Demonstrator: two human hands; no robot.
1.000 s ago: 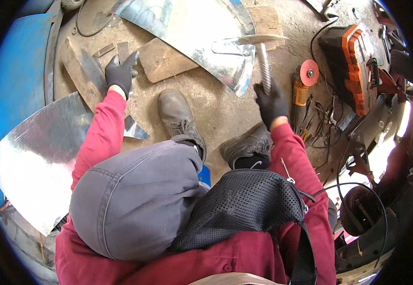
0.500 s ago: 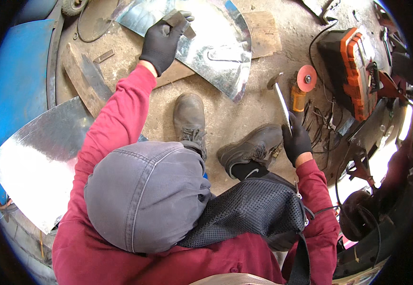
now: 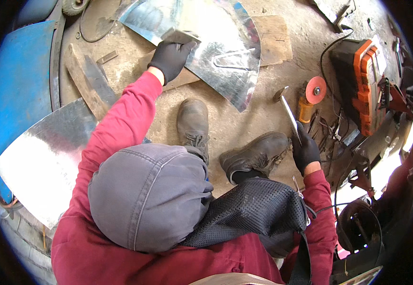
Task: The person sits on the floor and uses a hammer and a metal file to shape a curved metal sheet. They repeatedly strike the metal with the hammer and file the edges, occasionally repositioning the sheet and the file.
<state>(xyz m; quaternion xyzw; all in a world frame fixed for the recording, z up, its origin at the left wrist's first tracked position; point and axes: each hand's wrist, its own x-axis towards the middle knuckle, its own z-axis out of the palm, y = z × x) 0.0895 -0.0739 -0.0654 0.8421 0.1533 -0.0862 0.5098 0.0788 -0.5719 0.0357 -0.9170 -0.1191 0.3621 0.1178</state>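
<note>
My gloved left hand (image 3: 169,61) grips a small flat metal block (image 3: 180,34) over the left part of a shiny curved metal sheet (image 3: 213,33), which lies on wooden boards (image 3: 275,40). A bent U-shaped mark or wire (image 3: 232,61) shows on the sheet. My gloved right hand (image 3: 304,148) is closed on the handle of a hammer (image 3: 287,109), held low beside my right boot (image 3: 254,154), with the head pointing away from me toward an orange angle grinder (image 3: 306,105) that lies on the floor.
A blue panel (image 3: 18,80) stands at left, with another metal sheet (image 3: 40,161) and a wooden plank (image 3: 80,76) beside it. A black-and-orange toolbox (image 3: 363,85) is at right among cables and metal parts. My left boot (image 3: 192,123) is on the concrete floor (image 3: 220,123).
My left hand has moved up and right onto the sheet and now holds the metal block. The hammer has come down and right, away from the sheet, in my right hand.
</note>
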